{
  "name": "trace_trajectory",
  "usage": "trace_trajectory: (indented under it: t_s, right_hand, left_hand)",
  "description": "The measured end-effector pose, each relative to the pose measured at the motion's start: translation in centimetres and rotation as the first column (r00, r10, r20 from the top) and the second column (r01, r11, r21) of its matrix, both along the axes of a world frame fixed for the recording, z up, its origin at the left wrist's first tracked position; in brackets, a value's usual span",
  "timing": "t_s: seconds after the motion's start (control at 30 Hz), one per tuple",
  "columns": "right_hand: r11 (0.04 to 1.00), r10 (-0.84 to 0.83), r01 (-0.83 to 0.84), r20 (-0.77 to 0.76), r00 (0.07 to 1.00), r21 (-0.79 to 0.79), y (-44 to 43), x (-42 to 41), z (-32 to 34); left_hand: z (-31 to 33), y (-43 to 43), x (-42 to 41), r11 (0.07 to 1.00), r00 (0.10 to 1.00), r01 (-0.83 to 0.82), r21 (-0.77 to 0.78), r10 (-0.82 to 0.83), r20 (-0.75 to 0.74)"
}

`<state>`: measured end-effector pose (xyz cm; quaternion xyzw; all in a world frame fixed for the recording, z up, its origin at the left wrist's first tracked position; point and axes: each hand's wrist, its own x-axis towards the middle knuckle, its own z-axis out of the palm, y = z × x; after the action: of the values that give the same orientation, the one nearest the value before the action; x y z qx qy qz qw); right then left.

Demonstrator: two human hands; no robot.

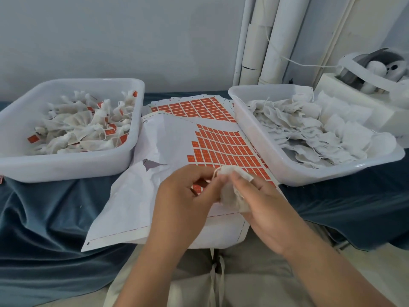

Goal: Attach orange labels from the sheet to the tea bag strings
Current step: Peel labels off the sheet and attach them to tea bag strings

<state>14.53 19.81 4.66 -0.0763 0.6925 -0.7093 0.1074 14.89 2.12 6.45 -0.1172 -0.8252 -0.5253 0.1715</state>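
A sheet of orange labels (223, 145) lies on the blue cloth between two white trays, its left part peeled bare. Just above the sheet's near part, my right hand (263, 209) grips a white tea bag (232, 196). My left hand (186, 200) pinches the bag's string (215, 172) at its top, fingers curled. Under my left fingers an orange label (197, 189) shows; whether it is on the sheet or in my fingers I cannot tell.
The left white tray (66, 167) holds tea bags with orange labels on them. The right white tray (287, 173) holds plain tea bags. More label sheets (194, 107) lie behind. White tubes (265, 41) and a white machine (365, 80) stand at the back right.
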Motion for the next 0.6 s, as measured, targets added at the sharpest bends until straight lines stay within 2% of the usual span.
trace_trajectory:
  t_s: [0.17, 0.27, 0.3, 0.33, 0.43, 0.53, 0.6]
  right_hand:
    - [0.998, 0.006, -0.003, 0.047, 0.999, -0.068, 0.8, -0.2, 0.2]
    - [0.991, 0.132, -0.13, 0.085, 0.988, -0.022, 1.2, -0.4, 0.3]
    - [0.979, 0.196, -0.186, 0.157, 0.968, -0.079, 1.4, -0.4, 0.6]
    - [0.949, 0.262, -0.211, 0.212, 0.942, -0.235, 1.6, -0.5, 0.7]
    - [0.839, 0.366, -0.213, 0.229, 0.902, -0.5, 1.0, -0.2, 0.9]
    - [0.796, 0.421, -0.267, 0.179, 0.889, -0.543, 0.5, -0.5, 0.1]
    - [0.837, 0.36, -0.248, 0.15, 0.921, -0.488, 0.5, -0.6, -0.3]
  left_hand:
    - [0.5, -0.3, 0.3, 0.985, 0.998, 0.051, 0.163, -0.058, 0.034]
    - [0.8, -0.5, 0.3, 0.977, 0.998, 0.038, 0.21, -0.049, 0.047]
    - [0.7, -0.7, 0.3, 0.975, 0.997, 0.048, 0.216, -0.061, 0.053]
    - [0.7, -0.7, 0.2, 0.975, 0.996, 0.058, 0.215, -0.072, 0.057]
    - [0.8, -0.8, 0.2, 0.973, 0.993, 0.073, 0.22, -0.091, 0.077]
    - [0.9, -0.9, 0.3, 0.972, 0.993, 0.075, 0.222, -0.093, 0.07]
    - [0.9, -0.9, 0.3, 0.977, 0.997, 0.049, 0.21, -0.06, 0.049]
